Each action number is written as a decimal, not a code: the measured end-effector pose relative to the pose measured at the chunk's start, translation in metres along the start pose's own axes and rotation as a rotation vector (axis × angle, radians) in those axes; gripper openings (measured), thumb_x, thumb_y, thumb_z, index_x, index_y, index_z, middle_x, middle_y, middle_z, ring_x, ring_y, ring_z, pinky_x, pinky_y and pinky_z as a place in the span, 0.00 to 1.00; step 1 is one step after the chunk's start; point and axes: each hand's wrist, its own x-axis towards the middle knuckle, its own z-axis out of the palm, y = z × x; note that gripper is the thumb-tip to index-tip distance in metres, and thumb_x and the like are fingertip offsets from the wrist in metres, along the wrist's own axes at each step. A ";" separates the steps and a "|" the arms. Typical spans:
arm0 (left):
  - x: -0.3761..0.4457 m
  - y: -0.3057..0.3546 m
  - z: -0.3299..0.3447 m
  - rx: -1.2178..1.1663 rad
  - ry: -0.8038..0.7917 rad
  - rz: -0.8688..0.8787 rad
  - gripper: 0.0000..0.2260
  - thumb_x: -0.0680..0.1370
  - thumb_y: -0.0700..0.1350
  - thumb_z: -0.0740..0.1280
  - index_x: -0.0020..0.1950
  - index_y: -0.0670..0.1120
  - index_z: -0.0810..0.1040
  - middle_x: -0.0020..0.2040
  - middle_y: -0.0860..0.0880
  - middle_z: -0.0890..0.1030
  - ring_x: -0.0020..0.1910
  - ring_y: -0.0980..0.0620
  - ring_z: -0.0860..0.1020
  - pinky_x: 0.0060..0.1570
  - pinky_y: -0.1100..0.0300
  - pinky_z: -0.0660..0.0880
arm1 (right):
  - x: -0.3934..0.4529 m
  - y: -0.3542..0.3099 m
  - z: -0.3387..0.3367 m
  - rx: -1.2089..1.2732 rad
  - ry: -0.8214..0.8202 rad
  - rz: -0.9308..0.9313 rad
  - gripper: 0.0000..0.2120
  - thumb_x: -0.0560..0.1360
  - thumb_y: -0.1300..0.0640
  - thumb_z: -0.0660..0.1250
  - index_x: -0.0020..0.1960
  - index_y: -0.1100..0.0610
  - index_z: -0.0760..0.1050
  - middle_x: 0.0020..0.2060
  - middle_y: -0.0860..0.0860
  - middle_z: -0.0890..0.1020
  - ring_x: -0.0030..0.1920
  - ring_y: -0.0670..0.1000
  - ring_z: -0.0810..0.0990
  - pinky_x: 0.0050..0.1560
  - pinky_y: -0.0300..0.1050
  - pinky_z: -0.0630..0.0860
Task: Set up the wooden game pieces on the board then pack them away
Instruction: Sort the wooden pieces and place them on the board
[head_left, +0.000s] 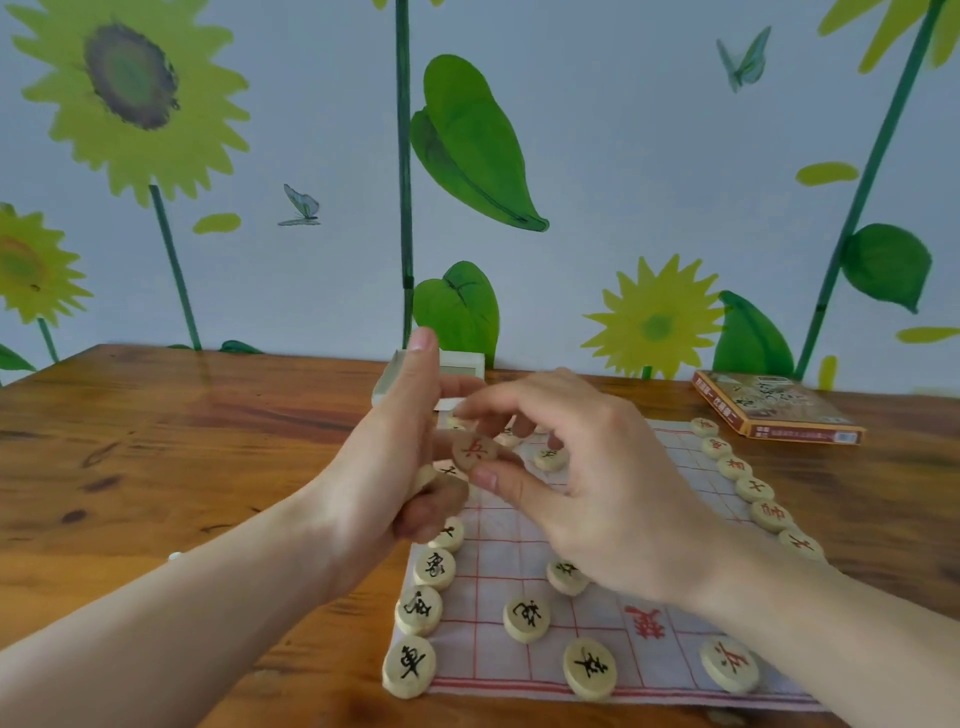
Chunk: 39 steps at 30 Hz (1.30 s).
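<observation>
Right hand (587, 483) raised above the cloth xiangqi board (519, 545), thumb and forefinger pinching a red-marked wooden disc (474, 451). Left hand (400, 457) beside it, thumb upright, lower fingers curled round more discs (428, 480). Black-marked pieces (434, 569) lined along the board's left edge.

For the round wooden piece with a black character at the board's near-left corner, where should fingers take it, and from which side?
Take the round wooden black-character piece by its curved rim, thumb and finger on opposite edges, coming from above. It lies flat on the cloth board's corner, overhanging onto the wooden table, and its left and near sides look free; another disc sits close behind.
</observation>
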 end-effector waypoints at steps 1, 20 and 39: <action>0.003 0.001 0.004 0.012 0.028 0.008 0.33 0.78 0.73 0.49 0.65 0.50 0.76 0.44 0.40 0.81 0.23 0.52 0.57 0.27 0.60 0.54 | -0.003 0.001 -0.008 -0.005 0.020 0.023 0.15 0.74 0.54 0.77 0.59 0.47 0.81 0.48 0.37 0.81 0.53 0.43 0.77 0.53 0.29 0.67; 0.052 -0.001 0.072 -0.095 -0.045 -0.209 0.19 0.83 0.58 0.58 0.44 0.45 0.74 0.27 0.51 0.64 0.18 0.57 0.56 0.22 0.66 0.47 | -0.010 0.146 -0.062 -0.270 0.013 0.536 0.06 0.75 0.50 0.76 0.50 0.47 0.82 0.43 0.40 0.84 0.46 0.35 0.78 0.50 0.39 0.74; 0.058 0.001 0.067 -0.518 0.009 -0.264 0.13 0.78 0.49 0.60 0.55 0.41 0.73 0.39 0.42 0.73 0.30 0.49 0.69 0.31 0.59 0.60 | -0.001 0.094 -0.059 -0.075 0.144 0.286 0.08 0.78 0.54 0.72 0.55 0.45 0.84 0.50 0.36 0.84 0.58 0.39 0.78 0.57 0.38 0.71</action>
